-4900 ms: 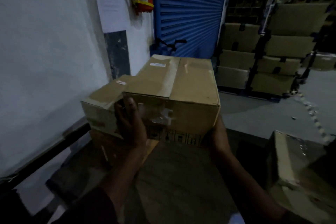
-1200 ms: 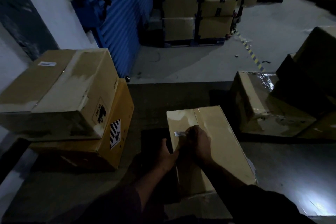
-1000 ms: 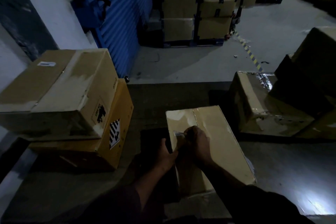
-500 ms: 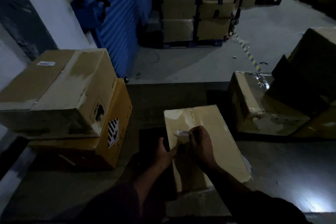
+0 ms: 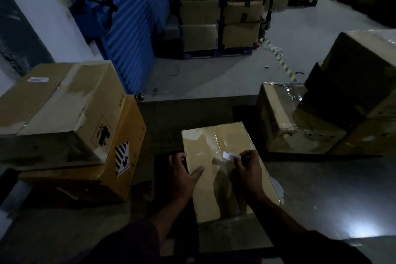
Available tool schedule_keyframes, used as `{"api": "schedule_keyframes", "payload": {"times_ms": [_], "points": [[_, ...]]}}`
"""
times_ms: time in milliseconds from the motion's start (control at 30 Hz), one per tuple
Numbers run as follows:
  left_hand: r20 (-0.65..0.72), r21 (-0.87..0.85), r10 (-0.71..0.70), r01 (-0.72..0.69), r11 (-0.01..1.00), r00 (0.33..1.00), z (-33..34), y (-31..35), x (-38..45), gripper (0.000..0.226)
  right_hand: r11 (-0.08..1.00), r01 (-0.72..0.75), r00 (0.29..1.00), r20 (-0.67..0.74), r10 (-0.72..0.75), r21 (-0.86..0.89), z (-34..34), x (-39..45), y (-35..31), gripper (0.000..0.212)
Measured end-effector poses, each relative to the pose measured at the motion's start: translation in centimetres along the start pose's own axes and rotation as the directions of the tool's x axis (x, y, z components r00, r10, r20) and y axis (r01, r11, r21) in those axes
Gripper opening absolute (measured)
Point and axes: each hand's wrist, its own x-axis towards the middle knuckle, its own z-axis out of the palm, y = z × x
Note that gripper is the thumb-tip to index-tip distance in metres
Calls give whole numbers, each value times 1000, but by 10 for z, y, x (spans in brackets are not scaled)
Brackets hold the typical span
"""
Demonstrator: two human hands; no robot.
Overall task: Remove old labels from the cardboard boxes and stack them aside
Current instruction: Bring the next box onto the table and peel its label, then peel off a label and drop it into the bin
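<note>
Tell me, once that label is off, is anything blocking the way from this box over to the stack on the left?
Nothing visible does. The box lies between the hands, the right hand pinching the white label, the left hand steadying the box's edge. Only bare dark surface separates it from the stack.

Directly in front of you a cardboard box (image 5: pixel 225 167) lies on the floor (image 5: pixel 321 188). Your left hand (image 5: pixel 182 174) rests on its left edge, and your right hand (image 5: pixel 248 169) is on its top, at a small label (image 5: pixel 227 155). To your left, two boxes are stacked, the upper box (image 5: pixel 57 105) on the lower box (image 5: pixel 90 167). To your right sits a pile of boxes (image 5: pixel 321 113). Behind them all, a roller door (image 5: pixel 128 34) stands left of stacked cartons (image 5: pixel 220 17).
</note>
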Motion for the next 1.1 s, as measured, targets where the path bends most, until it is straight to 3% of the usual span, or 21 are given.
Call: {"api": "schedule_keyframes", "payload": {"times_ms": [100, 333, 500, 633, 733, 867, 967, 1100], "points": [[-34, 24, 159, -158, 987, 987, 8, 12, -4, 53, 998, -47, 999, 9, 47, 38, -13, 2, 8, 24], [42, 73, 353, -355, 932, 935, 39, 51, -25, 41, 990, -83, 994, -62, 90, 110, -52, 4, 7, 10], [195, -33, 454, -456, 889, 870, 73, 88, -49, 23, 979, -106, 972, -189, 140, 177, -97, 6, 19, 9], [348, -132, 523, -512, 849, 778, 115, 126, -76, 17, 949, -135, 911, -341, 232, 285, -154, -3, 36, 16], [461, -191, 555, -534, 824, 692, 149, 150, -101, 17, 944, -182, 851, -437, 291, 275, -199, -13, 59, 3], [610, -255, 577, -554, 792, 544, 202, 174, -141, 20, 914, -281, 712, -575, 404, 294, -263, -36, 105, 8], [698, -228, 553, -590, 775, 456, 236, 193, -179, 19, 864, -313, 532, -681, 503, 394, -306, -56, 133, 12], [772, -229, 522, -608, 760, 362, 279, 213, -227, 19, 791, -310, 331, -720, 610, 527, -352, -74, 178, 22]]}}
